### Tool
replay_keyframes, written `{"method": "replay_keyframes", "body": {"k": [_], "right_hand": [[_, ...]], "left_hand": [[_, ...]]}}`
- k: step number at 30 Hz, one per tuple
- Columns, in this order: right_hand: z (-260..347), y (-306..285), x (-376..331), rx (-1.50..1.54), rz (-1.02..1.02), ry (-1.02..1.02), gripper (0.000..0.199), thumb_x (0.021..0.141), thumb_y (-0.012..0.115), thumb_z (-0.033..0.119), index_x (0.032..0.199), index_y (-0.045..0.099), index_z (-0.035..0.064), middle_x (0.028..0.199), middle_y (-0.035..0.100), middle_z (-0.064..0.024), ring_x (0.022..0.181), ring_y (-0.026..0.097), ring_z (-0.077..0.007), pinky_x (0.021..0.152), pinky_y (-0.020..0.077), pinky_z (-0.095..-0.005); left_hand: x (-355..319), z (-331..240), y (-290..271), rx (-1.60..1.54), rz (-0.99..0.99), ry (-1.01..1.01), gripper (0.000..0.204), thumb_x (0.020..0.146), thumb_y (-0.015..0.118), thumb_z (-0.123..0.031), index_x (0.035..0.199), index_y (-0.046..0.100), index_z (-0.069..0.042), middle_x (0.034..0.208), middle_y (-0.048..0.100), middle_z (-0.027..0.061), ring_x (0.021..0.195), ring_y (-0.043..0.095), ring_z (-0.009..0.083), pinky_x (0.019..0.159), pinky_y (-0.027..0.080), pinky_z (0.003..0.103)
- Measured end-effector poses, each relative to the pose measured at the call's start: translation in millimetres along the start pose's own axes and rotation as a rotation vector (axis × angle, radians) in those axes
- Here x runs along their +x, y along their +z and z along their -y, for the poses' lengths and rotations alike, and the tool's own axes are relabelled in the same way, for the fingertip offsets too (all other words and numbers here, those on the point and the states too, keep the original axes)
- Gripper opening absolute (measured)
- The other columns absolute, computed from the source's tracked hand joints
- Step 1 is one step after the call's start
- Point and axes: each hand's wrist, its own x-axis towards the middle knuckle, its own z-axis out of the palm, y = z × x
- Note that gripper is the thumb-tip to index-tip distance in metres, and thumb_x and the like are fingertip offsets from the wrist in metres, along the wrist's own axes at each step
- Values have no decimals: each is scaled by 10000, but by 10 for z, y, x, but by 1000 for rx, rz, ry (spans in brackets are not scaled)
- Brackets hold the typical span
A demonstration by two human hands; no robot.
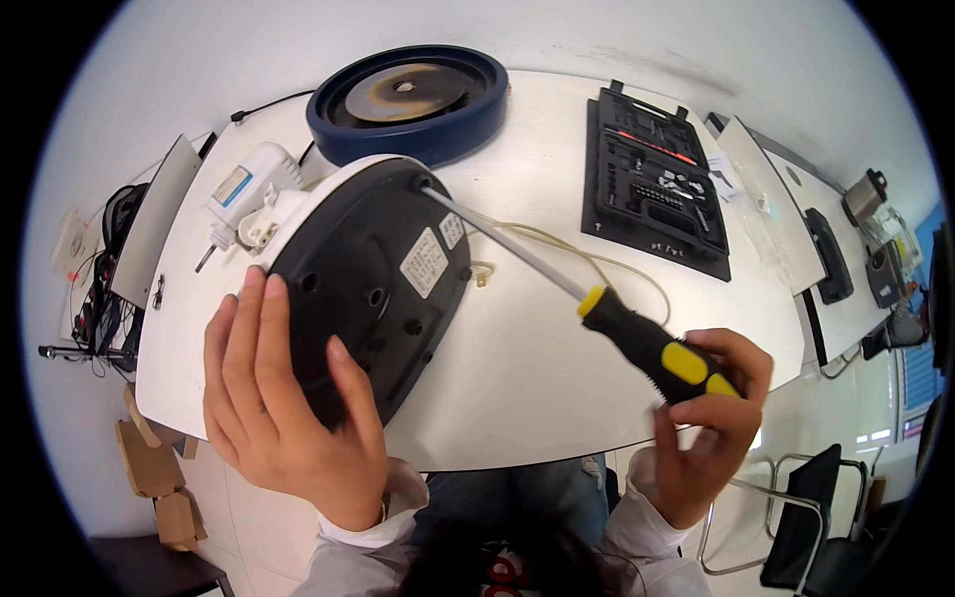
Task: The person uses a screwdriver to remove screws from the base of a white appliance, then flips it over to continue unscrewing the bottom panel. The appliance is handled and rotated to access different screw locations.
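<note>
— Doing what with the left hand (298, 423)?
— Clasping the left edge of a white-rimmed, black-bottomed oval plastic appliance base (353, 269); laying the fingers long against its side, setting the thumb apart on the black underside

— And with the right hand (711, 413)?
— Gripping a black-and-yellow-handled, silver-shafted screwdriver (637, 336) by the rear of its handle, between thumb and bent fingers; aiming the shaft up and to the left, at a recess near the top of the base; cannot tell whether seated in a screw

— Where exactly, that base?
— Left of centre on a white, curve-fronted table (517, 398), tilted up on its side near the front edge; showing two white printed labels (425, 263) and several dark round holes to the camera

— Anything just behind?
— Close by on the left, a rounded white plastic motor unit (254, 179) with a thin metal shaft; cannot tell whether joined to the base. Farther back, a round navy-blue basin-shaped piece (468, 134) with a stained metal disc (373, 98) inside

— And toward the right?
— First, a pale beige cord (542, 233), curving from beside the base toward the screwdriver; then, at the rear right of the table, an open black plastic tool case (598, 189) with small metal bits and an orange-red strip (657, 147) across the middle
</note>
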Motion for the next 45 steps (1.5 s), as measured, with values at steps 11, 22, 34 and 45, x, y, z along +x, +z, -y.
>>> {"method": "replay_keyframes", "body": {"k": [11, 22, 34, 45], "right_hand": [[0, 32, 10, -21, -8, -77, 476, 498, 605, -153, 686, 702, 274, 1037, 506, 35, 971, 449, -247, 728, 467, -282], [83, 15, 78, -141, 28, -108, 452, 461, 555, -130, 652, 690, 257, 1011, 500, -13, 988, 451, -269, 714, 448, -313], [108, 166, 75, 41, -221, 41, 518, 876, 353, 444, 1175, 386, 22, 1057, 453, -163, 971, 469, -241, 806, 407, -359], [-4, -105, 5, 0, -38, 195, 140, 840, 505, 44, 976, 477, 20, 934, 504, -97, 746, 533, -119, 522, 427, -179]], "left_hand": [[5, -10, -63, -68, 72, -24, 400, 729, 554, -94, 1128, 544, -66, 1159, 551, 48, 1093, 489, 238, 913, 328, 338], [-451, -371, -206, -1629, 238, -278, 431, 694, 596, 62, 1098, 463, -6, 1052, 519, 157, 892, 552, 251, 727, 450, 318], [-183, -1121, 186, -2452, 887, -1078, 331, 822, 611, -254, 1044, 510, -31, 935, 560, 27, 849, 535, 84, 742, 439, 233], [-235, -1176, 80, -2581, 767, -1171, 390, 841, 581, -249, 1139, 438, -42, 1007, 557, 40, 930, 537, 106, 852, 414, 282]]}}
